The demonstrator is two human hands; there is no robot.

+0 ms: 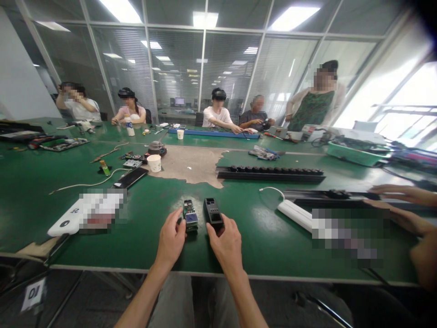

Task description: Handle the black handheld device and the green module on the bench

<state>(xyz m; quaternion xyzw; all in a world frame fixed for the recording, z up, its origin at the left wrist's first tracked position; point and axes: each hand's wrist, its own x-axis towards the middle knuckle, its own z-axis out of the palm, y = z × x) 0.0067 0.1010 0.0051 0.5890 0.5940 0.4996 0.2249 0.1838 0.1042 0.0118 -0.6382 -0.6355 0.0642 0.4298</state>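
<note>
In the head view my left hand [173, 238] grips the left side of a small circuit board [190, 214] with a little bluish screen near its lower end. Beside it, a short gap to the right, my right hand [226, 240] has thumb and fingers around the lower end of a black plastic casing [213, 212]. Several openings show in the casing's upper face. Both items are on or just above the green table [136, 246], close to its front edge; I cannot tell whether they touch it. My fingertips are partly hidden behind the items.
A white device [64, 223] lies left, a white bar with a cable [297, 216] right. Ahead are a paper cup [154, 163], a brown sheet [187, 159] and a black rail [269, 173]. Another person's hands [399, 209] work at the right. Several people occupy the far side.
</note>
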